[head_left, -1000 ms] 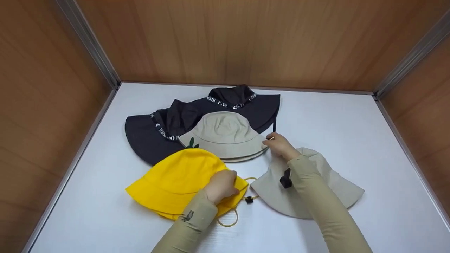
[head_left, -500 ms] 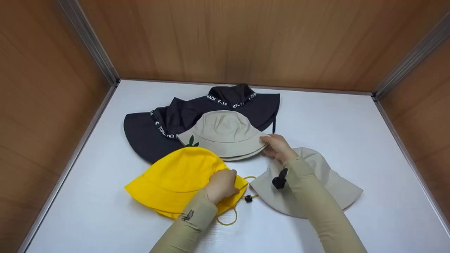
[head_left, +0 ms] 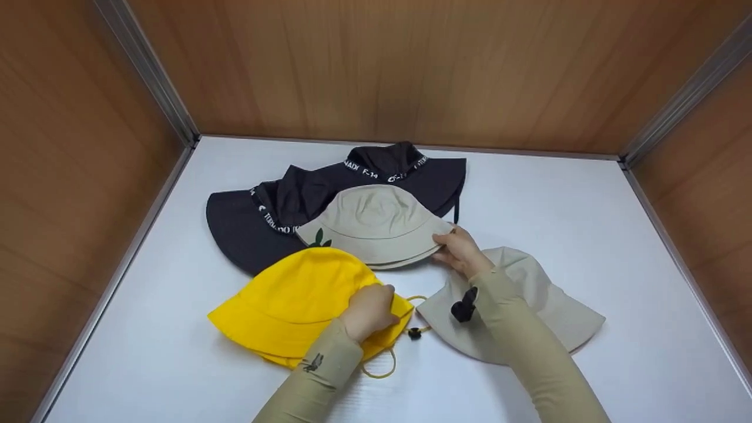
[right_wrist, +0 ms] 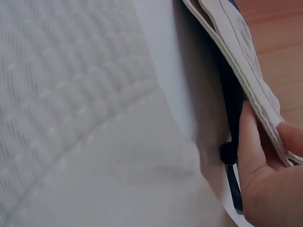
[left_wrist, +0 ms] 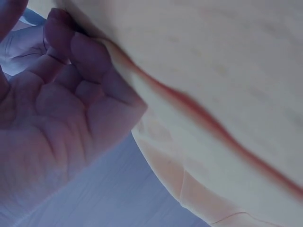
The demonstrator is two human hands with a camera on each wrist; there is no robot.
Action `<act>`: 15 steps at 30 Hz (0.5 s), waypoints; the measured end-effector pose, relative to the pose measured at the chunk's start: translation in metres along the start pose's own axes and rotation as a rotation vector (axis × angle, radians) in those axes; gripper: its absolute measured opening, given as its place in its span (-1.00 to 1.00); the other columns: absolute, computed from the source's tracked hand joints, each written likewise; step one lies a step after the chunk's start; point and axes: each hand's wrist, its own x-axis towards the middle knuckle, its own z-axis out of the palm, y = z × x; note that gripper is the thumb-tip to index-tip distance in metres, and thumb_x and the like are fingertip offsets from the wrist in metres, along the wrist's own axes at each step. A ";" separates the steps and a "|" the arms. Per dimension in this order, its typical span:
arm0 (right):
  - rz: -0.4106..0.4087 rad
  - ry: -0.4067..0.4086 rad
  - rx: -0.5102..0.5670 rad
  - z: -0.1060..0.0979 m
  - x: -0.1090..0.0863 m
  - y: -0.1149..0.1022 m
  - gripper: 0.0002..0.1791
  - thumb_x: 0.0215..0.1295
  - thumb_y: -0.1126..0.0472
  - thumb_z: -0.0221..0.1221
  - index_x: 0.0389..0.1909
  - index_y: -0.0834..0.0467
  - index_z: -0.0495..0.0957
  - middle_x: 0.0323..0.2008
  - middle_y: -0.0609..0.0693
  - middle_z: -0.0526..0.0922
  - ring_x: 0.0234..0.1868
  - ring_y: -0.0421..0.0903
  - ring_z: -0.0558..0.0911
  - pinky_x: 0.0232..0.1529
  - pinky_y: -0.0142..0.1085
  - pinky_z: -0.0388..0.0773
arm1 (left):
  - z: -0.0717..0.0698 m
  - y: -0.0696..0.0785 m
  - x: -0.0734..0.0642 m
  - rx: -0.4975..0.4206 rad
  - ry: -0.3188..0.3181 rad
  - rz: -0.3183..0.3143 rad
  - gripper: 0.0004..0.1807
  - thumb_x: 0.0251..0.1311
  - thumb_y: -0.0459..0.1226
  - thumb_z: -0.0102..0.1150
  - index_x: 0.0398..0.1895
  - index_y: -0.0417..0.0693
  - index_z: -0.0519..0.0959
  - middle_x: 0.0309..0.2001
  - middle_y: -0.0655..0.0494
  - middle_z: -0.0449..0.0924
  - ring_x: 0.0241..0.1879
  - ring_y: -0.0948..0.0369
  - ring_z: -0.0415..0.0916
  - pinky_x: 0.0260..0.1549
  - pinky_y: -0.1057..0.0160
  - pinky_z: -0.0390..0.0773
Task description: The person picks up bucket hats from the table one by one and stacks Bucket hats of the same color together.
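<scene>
My left hand [head_left: 370,311] grips the right side of a yellow bucket hat [head_left: 294,288], whose thin cord and black toggle lie beside it. In the left wrist view the fingers [left_wrist: 94,59] curl at the brim edge. Farther back, a beige bucket hat [head_left: 376,214] overlaps the dark hats behind it. My right hand [head_left: 464,249] pinches that hat's right brim, the thumb above and the fingers below. The right wrist view shows the layered brim [right_wrist: 246,80] between thumb and fingers, with a dark cord and toggle close by.
Two dark hats with white-lettered bands, one at the left [head_left: 235,220] and one at the back [head_left: 446,176], lie on the white table [head_left: 564,205]. Another pale bucket hat [head_left: 558,317] sits under the right forearm. Wooden panels [head_left: 382,70] enclose the table.
My right hand has shifted slightly left and taken the beige hat's brim between thumb and fingers. My left hand keeps its hold on the yellow hat.
</scene>
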 end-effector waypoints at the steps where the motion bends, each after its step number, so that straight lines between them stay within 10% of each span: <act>1: -0.007 0.002 0.016 0.000 -0.001 0.000 -0.36 0.40 0.40 -0.10 0.45 0.21 -0.05 -0.14 0.06 0.44 -0.37 -0.23 0.58 -0.35 -0.40 0.58 | 0.000 0.000 0.000 -0.005 0.004 0.005 -0.40 0.10 -0.19 0.32 0.20 -0.23 0.44 0.06 -0.11 0.56 -0.10 0.09 0.47 0.13 0.06 0.43; 15: -0.220 -0.158 0.260 0.006 -0.025 -0.020 -0.59 0.41 0.46 -0.18 0.26 0.36 0.13 -0.43 -0.02 0.63 -0.44 -0.18 0.69 -0.41 -0.37 0.62 | -0.005 -0.016 -0.004 -0.224 0.101 0.177 -0.79 0.19 -0.19 0.22 -0.39 -0.14 0.47 -0.58 0.15 0.32 -0.56 0.22 0.28 -0.52 0.32 0.32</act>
